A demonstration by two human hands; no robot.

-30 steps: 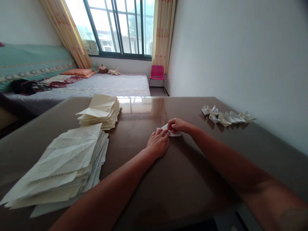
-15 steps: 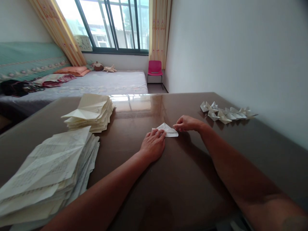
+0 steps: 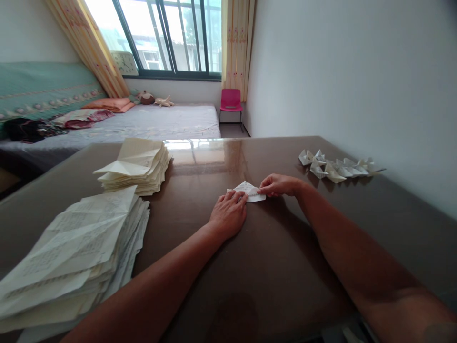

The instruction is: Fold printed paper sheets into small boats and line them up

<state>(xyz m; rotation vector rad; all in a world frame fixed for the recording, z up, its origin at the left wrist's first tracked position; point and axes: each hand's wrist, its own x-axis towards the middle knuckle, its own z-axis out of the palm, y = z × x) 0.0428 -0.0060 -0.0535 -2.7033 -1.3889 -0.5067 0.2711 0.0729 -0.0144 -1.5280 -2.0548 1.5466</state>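
Note:
A small folded sheet of paper lies on the brown table, its peak pointing away from me and a strip along its near edge. My left hand rests flat on its left part, fingers stretched out and covering that side. At the right corner my right hand pinches the paper's edge between thumb and fingertips. Several folded paper boats stand in a cluster at the right of the table.
Two stacks of creased paper lie at the left: a yellowish stack farther off and a written-on stack nearer me. The glossy table reaches toward a bed and a pink chair. A white wall runs along the right.
My right hand first worked at the paper's middle, then drew off to the right, and now grips its right corner. My left hand stays pressed on the paper. The view has shifted slightly.

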